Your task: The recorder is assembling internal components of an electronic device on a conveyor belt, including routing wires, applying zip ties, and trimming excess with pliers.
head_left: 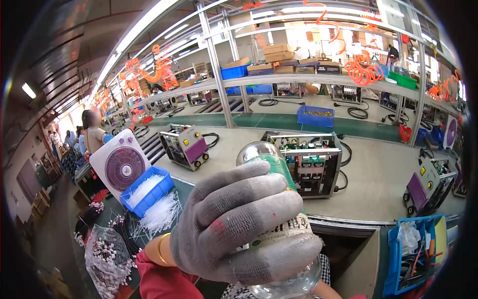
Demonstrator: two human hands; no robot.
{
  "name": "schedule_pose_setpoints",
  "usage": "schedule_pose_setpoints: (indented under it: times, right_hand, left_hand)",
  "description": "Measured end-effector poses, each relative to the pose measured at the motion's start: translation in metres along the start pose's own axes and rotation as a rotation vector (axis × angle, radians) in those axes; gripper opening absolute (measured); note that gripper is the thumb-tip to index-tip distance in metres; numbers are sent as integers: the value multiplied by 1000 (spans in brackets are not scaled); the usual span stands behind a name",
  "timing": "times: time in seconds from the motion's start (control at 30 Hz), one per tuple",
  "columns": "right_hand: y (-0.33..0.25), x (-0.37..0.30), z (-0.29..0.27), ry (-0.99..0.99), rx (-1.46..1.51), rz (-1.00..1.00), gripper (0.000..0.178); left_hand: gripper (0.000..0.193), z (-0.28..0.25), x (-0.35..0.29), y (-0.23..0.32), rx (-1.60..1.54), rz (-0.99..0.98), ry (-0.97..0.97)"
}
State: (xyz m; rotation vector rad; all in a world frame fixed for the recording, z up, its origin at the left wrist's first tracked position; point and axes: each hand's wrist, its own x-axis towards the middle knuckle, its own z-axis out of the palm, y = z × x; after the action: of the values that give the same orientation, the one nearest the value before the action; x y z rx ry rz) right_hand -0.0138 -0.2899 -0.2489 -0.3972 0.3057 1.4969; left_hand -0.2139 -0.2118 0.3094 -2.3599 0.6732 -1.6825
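Note:
My left hand (244, 224), in a grey knit glove, comes in from the lower left with a gold bracelet at the wrist. Its fingers are wrapped around a clear bottle (276, 167) with a green and pale label. The bottle is tilted close to the camera, and the glove covers much of its middle. Of my right arm only a sliver of bare forearm (326, 291) shows below the bottle; the hand itself is hidden. Behind the bottle stands an open-sided electrical unit (313, 172) with circuit boards and a black cable.
On the left are a white fan (119, 162), a blue bin (148, 188) of white plastic ties, and a bag of connectors (106, 259). A purple-panelled unit (186, 144) stands beyond. A blue tool tray (413, 254) sits at right. Orange coiled hoses (364, 70) hang above.

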Motion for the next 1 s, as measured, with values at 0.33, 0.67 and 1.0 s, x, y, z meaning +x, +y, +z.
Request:
schedule_pose_setpoints:
  times: [0.33, 0.67, 1.0]
  right_hand:
    - [-6, 7, -21, 82, -86, -22, 54]
    - [-7, 15, -32, 82, -119, -47, 56]
    - [-10, 22, -41, 58, -84, -13, 56]
  left_hand:
    - [36, -7, 5, 3, 27, -15, -25]
    - [32, -9, 8, 6, 78, 24, 47]
    - [33, -15, 17, 10, 99, 50, 7]
